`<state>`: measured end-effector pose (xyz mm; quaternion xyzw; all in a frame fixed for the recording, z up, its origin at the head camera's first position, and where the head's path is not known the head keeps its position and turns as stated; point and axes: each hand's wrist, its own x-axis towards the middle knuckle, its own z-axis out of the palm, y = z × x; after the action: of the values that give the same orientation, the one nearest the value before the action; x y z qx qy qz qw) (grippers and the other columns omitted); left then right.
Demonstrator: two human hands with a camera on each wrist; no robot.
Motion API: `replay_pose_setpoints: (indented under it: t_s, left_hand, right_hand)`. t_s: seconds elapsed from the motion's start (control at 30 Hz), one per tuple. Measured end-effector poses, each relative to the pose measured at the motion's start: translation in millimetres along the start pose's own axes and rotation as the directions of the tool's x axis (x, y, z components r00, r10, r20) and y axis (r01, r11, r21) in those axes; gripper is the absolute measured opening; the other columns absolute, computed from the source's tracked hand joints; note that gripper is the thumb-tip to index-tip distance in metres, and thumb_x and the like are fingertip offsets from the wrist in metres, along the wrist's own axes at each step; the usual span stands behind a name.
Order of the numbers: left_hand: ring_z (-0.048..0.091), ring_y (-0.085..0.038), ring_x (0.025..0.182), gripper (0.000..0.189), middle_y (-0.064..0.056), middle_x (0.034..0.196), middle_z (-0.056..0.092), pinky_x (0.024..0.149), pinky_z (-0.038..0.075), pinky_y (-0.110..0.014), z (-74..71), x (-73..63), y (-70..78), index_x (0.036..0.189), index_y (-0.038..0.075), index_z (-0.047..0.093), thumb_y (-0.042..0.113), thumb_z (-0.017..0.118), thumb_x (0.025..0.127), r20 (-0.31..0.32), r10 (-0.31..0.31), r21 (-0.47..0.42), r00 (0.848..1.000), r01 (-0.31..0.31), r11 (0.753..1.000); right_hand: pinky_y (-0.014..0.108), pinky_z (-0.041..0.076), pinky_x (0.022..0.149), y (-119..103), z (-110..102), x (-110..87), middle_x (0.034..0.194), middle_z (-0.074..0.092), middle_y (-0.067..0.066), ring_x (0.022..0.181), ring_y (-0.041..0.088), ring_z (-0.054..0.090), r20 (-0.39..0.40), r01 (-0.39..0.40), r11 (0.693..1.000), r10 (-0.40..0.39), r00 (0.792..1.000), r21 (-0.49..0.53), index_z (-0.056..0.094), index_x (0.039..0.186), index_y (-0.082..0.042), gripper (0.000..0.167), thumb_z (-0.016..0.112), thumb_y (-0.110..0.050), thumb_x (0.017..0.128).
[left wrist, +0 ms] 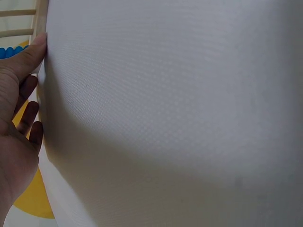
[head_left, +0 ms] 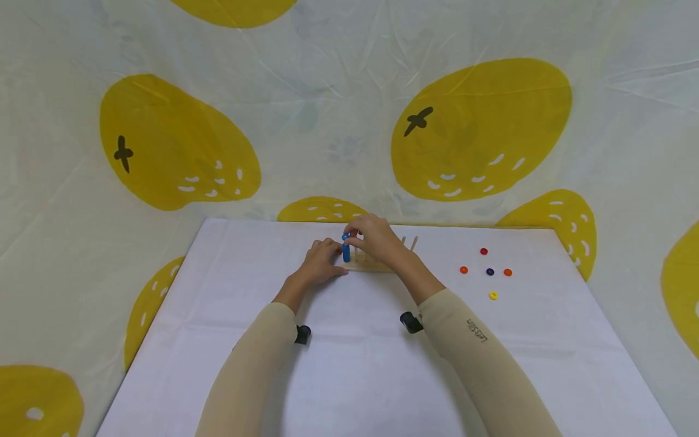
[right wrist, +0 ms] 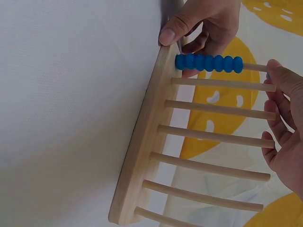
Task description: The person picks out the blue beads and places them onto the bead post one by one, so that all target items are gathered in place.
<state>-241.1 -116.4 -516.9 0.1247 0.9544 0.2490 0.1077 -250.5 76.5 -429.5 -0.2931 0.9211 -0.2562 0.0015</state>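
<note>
A wooden peg rack [right wrist: 144,137] with a long base and a row of thin pegs stands near the back of the table. Several blue beads [right wrist: 208,63] are stacked on its leftmost peg, down against the base. My left hand [head_left: 321,261] holds that end of the base, its thumb on the front face and its fingers behind. At the top of the same peg, my right hand [head_left: 377,237] pinches one more blue bead [head_left: 346,237], mostly hidden by the fingertips in the right wrist view. The other pegs visible in the right wrist view carry no beads.
To the right of the rack lie loose beads: a red one [head_left: 483,251], two orange ones [head_left: 463,270], a dark purple one [head_left: 490,272] and a yellow one [head_left: 494,295]. A white cloth [head_left: 349,376] covers the table, and a patterned curtain [head_left: 338,121] hangs behind.
</note>
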Motion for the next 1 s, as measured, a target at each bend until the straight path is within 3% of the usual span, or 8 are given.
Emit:
replay_pose_setpoints:
  t_s: [0.53,1.0]
  left_hand:
    - [0.045,-0.026,0.127,0.063,-0.004,0.137,0.059,0.114,0.039,-0.044,1.7,0.8,-0.5,0.138,0.012,0.062,0.039,0.085,0.086,-0.004,0.001,0.006,1.0,-0.001,1.0]
    - [0.045,-0.028,0.129,0.061,-0.005,0.138,0.058,0.115,0.039,-0.045,2.6,1.0,-1.9,0.138,0.011,0.062,0.037,0.084,0.087,-0.012,-0.001,0.0,1.0,0.001,1.0]
  right_hand:
    - [0.05,0.047,0.097,0.7,1.7,-0.9,0.099,0.075,0.0,0.101,0.023,0.061,0.0,-0.019,1.0,0.019,1.0,0.0,0.076,0.112,-0.012,0.023,0.077,-0.028,0.094]
    - [0.038,0.055,0.093,3.6,0.4,-4.2,0.104,0.074,0.004,0.1,0.023,0.062,-0.029,-0.013,0.999,0.014,0.999,0.037,0.075,0.117,-0.009,0.027,0.075,-0.025,0.096]
